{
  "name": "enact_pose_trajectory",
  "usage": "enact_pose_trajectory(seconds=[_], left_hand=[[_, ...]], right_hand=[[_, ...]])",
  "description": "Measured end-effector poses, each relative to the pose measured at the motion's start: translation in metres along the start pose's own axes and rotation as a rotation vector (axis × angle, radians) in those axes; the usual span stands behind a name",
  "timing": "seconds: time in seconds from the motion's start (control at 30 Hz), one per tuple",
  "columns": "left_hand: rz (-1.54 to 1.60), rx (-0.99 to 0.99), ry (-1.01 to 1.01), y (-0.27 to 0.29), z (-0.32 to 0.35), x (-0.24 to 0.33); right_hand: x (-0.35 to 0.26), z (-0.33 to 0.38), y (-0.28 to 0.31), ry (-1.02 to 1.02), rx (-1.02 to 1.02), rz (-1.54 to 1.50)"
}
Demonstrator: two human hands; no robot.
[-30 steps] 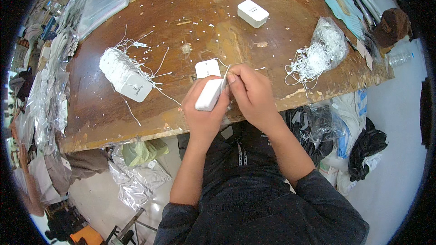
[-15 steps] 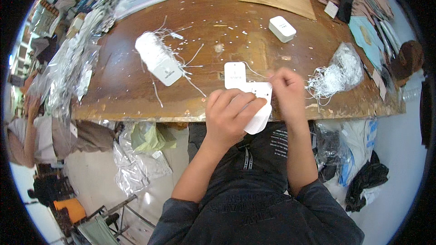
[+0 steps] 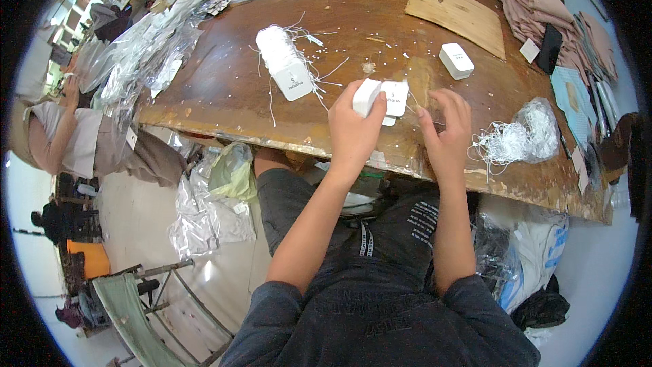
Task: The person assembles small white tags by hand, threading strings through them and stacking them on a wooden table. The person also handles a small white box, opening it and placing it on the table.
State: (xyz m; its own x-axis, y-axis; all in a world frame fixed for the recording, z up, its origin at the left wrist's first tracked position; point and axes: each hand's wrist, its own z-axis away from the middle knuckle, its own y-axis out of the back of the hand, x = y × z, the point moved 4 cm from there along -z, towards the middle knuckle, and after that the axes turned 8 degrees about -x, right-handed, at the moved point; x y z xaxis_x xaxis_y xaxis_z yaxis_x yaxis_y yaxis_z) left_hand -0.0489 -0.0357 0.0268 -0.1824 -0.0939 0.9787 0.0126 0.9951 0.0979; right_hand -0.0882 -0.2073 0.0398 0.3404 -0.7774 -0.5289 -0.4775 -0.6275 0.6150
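Note:
My left hand [image 3: 354, 122] is closed around a thick stack of white hang tags [image 3: 365, 98], held just above the table's near edge. Beside that stack, a white tag with dark print [image 3: 394, 97] lies against my fingers, partly over another tag. A thin white string [image 3: 411, 100] runs from this tag toward my right hand [image 3: 445, 122]. The right thumb and fingers are spread apart, and the string passes by the thumb. To the left lies a row of stacked tags [image 3: 292, 78] with loose strings trailing out.
A small stack of white tags [image 3: 456, 61] sits farther back on the wooden table [image 3: 224, 88]. A bundle of white strings in clear plastic [image 3: 530, 132] lies right. Beyond are a brown board [image 3: 455, 17], folded garments [image 3: 536, 0] and a dark phone-like object [image 3: 549, 49]. Another person [image 3: 68, 129] stands left.
My right hand's fingers have opened from a pinch. The tag stack in my left hand is now tilted up, farther from my body. The whole view has turned and shifted.

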Motion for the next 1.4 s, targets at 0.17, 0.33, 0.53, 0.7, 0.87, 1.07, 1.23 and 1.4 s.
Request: enact_pose_trajectory(seconds=[0.17, 0.33, 0.53, 0.7, 0.87, 1.07, 1.23, 1.4], left_hand=[[0.223, -0.045, 0.041, 0.005, 0.012, -0.002], [0.269, -0.160, 0.028, 0.002, 0.020, -0.001], [0.264, -0.105, 0.119, 0.011, 0.025, -0.004], [0.180, -0.102, 0.126, 0.020, 0.025, -0.012], [-0.028, -0.202, 0.008, 0.008, 0.017, -0.010], [-0.177, -0.323, -0.176, -0.026, 0.009, -0.001], [-0.250, -0.379, -0.282, -0.031, 0.008, -0.003], [-0.080, -0.447, -0.159, -0.026, 0.010, -0.014]], right_hand=[[-0.019, 0.000, -0.007, 0.018, -0.062, -0.141], [-0.022, 0.004, -0.019, 0.044, -0.103, -0.202], [-0.011, 0.012, -0.013, -0.003, -0.076, -0.198], [0.010, 0.015, 0.009, -0.063, -0.061, -0.030], [0.036, 0.021, 0.035, -0.166, -0.009, 0.069], [0.038, 0.033, 0.035, -0.105, -0.034, 0.080], [0.034, 0.049, 0.050, -0.072, 0.036, 0.187], [0.042, 0.066, 0.091, -0.212, 0.114, 0.333]])
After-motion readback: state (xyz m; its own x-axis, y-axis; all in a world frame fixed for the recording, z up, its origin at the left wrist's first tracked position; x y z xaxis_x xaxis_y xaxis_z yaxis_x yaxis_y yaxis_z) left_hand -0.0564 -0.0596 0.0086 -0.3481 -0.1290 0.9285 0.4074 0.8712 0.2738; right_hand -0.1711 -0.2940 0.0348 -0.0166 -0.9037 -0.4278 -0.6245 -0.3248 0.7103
